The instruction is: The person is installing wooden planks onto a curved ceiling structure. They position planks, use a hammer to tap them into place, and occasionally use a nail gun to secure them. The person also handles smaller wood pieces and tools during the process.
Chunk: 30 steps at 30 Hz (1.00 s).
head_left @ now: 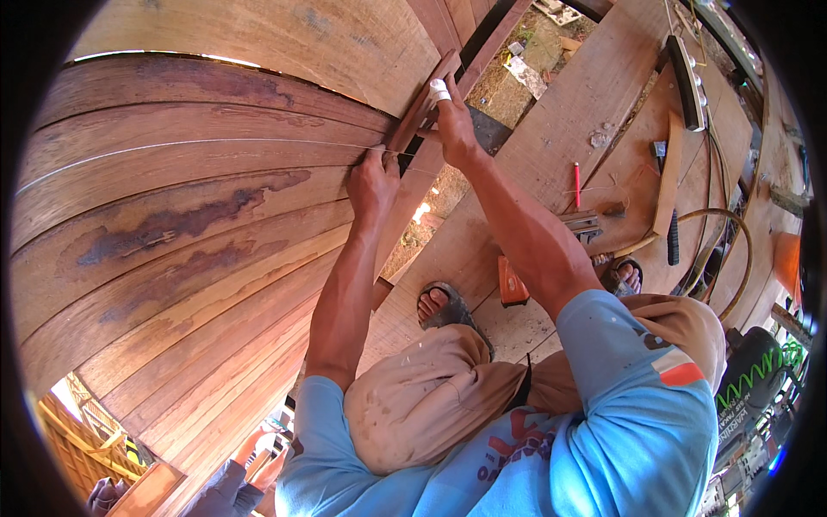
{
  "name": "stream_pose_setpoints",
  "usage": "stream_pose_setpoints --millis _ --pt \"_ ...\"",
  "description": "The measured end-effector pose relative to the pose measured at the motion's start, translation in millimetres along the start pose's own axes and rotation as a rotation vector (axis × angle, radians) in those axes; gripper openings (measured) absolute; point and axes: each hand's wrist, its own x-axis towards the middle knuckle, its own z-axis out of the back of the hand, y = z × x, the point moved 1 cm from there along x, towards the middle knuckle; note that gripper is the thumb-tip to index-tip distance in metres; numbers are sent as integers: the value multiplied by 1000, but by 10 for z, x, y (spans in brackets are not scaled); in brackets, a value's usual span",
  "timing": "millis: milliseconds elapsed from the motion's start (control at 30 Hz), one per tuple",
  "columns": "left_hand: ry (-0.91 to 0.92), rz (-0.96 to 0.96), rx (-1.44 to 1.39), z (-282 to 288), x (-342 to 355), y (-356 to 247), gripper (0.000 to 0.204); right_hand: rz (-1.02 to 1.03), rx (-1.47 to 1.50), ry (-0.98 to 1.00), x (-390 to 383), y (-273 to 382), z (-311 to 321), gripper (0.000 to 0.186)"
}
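A narrow reddish-brown wooden strip (412, 123) lies along the edge of a wall of overlapping wooden planks (215, 185). My right hand (454, 127) grips its upper part, with white tape round one finger. Lower down, my left hand (374, 183) has its fingers closed at the strip's bottom end, pressed near the plank edges. Part of the left fingers is hidden behind the hand. A thin white string (207, 142) runs across the planks to the strip, passing close by my left hand.
Floorboards (551, 112) with gaps lie under my sandalled feet. On them are a red pencil (577, 185), an orange tool (512, 283), a black ribbed handle (673, 238) and a curved wooden strip (668, 177). A yellowish hose (743, 250) loops at right, below a long black-and-white tool (687, 84).
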Motion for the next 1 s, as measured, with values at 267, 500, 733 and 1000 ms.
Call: stream_pose_setpoints --millis 267,500,733,1000 --pt "30 -22 -3 -55 142 -35 34 53 -18 -12 30 -56 14 77" --pt "-18 39 -135 -170 154 58 29 -23 155 -107 -52 -11 -87 80" --pt "-65 2 -215 -172 44 88 28 -21 255 -39 257 -281 63 38" --pt "-77 -87 -187 -184 34 137 35 53 470 -55 256 -286 24 27"
